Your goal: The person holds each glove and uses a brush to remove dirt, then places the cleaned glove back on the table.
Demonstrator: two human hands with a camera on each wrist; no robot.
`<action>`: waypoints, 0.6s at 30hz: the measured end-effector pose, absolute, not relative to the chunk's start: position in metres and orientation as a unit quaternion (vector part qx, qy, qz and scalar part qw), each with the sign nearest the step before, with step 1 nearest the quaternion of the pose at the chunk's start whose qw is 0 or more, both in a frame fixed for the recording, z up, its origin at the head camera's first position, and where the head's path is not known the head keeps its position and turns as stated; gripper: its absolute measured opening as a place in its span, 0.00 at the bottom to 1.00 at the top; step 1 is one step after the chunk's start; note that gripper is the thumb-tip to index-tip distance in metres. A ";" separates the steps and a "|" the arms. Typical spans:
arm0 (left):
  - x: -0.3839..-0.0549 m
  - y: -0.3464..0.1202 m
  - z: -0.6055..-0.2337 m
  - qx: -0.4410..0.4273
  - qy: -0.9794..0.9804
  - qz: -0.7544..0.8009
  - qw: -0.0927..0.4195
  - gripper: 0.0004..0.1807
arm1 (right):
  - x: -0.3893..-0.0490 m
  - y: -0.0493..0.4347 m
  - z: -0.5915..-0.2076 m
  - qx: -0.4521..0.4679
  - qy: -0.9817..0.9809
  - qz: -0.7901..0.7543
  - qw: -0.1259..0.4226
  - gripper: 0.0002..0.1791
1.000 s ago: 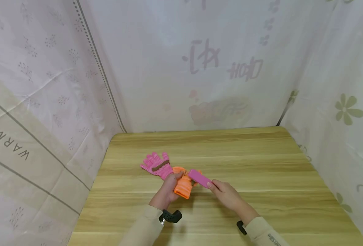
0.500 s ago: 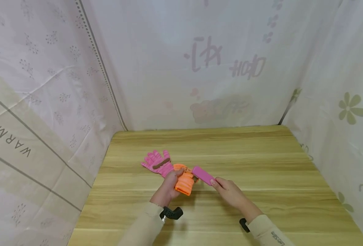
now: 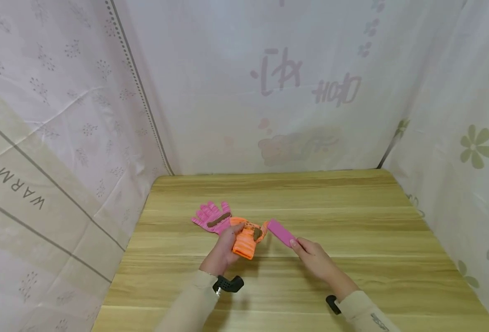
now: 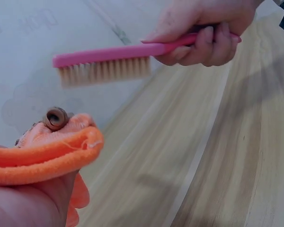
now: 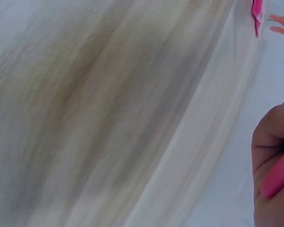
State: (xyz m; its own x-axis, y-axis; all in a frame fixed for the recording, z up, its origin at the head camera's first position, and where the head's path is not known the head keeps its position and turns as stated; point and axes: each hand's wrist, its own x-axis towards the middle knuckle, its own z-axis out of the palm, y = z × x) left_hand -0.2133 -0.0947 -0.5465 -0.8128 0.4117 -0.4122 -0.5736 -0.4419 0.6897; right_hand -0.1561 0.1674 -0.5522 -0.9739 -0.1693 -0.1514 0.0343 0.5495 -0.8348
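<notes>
An orange knitted glove is held by my left hand, thumb on top, its cuff toward me and its fingers drooping beyond. On it lies a brown piece, which shows a curled-up end in the left wrist view, with brown crumbs beside it. My right hand grips a pink brush by the handle. In the left wrist view the brush's pale bristles face down, apart from the glove and above it. The right wrist view shows only part of the right hand and the pink handle.
A pink knitted glove with a brown strip across it lies on the wooden table, left of the orange one. Patterned curtains hang behind and at both sides.
The brush has moved right and slightly away, off the orange glove, uncovering the brown piece. My left hand keeps its hold. The pink glove stays put, while the head view shifts slightly.
</notes>
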 end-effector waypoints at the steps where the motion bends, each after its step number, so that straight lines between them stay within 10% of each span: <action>1: -0.213 -0.094 -0.546 -0.089 0.439 0.844 0.295 0.22 | -0.156 0.166 -0.551 -0.040 0.871 -0.478 0.108 0.24; 18: -0.203 -0.073 -0.543 -0.035 0.413 0.848 0.331 0.26 | -0.161 0.129 -0.533 -0.090 0.865 -0.483 0.102 0.21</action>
State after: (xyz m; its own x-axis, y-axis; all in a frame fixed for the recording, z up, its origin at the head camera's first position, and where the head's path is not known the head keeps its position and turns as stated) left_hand -0.2033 -0.0728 -0.5427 -0.7785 0.5321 -0.3329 -0.5902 -0.4399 0.6769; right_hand -0.1611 0.1295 -0.5329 -0.9630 -0.2545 -0.0888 -0.0579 0.5170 -0.8540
